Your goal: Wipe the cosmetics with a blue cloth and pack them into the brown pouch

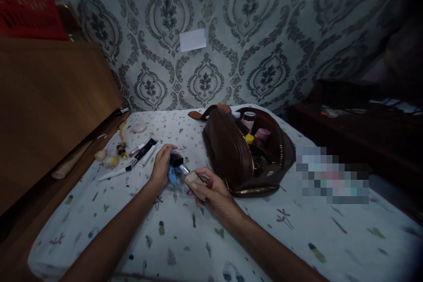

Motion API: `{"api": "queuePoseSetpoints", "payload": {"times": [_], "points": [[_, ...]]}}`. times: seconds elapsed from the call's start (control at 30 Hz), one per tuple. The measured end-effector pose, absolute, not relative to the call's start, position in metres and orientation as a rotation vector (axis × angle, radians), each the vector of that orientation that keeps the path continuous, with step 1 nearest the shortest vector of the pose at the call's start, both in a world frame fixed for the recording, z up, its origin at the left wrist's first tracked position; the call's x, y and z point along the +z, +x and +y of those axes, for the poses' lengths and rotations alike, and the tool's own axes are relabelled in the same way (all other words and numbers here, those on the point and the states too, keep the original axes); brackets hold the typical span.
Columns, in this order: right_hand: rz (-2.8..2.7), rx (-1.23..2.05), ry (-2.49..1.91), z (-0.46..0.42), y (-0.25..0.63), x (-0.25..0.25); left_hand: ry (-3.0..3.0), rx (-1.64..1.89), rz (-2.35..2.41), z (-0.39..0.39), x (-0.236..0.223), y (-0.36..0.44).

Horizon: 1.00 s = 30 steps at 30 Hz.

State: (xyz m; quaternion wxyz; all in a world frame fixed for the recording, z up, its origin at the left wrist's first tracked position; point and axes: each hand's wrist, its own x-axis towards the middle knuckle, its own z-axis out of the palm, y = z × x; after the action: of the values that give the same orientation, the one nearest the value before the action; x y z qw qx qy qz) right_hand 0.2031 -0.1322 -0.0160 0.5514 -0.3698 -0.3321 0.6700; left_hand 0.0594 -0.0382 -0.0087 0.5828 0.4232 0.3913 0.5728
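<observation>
My right hand (213,189) is closed around a small beige foundation bottle (194,183), tilted with its silvery neck pointing up and left. A black square cap (176,160) is just off the end of that neck; whether the two touch I cannot tell. My left hand (162,165) is closed on a crumpled blue cloth (173,176), which lies against the cap. Right beside my right hand stands an open brown toiletry bag (228,150). Inside it are a pinkish bottle with a dark lid (249,121), a pink jar (262,135) and a yellow cap (249,139).
Left on the patterned sheet (185,238) lie a black tube (145,152), a white pencil-like stick (114,173), a round pale compact (139,128), small sponges (111,161) and a small amber bottle (121,151). A wooden cabinet (56,110) borders the left; a blurred patch (332,176) is at right.
</observation>
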Motion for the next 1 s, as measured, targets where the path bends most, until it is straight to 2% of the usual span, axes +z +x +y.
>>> {"api": "queuePoseSetpoints", "payload": {"times": [0.33,1.0], "points": [[-0.768,1.565,-0.876,-0.129,0.204,-0.02,1.412,1.308,0.977,-0.044,-0.015,0.057],[-0.742,1.532,-0.869,-0.129,0.204,-0.02,1.573,1.314,0.999,-0.065,0.001,0.069]]}}
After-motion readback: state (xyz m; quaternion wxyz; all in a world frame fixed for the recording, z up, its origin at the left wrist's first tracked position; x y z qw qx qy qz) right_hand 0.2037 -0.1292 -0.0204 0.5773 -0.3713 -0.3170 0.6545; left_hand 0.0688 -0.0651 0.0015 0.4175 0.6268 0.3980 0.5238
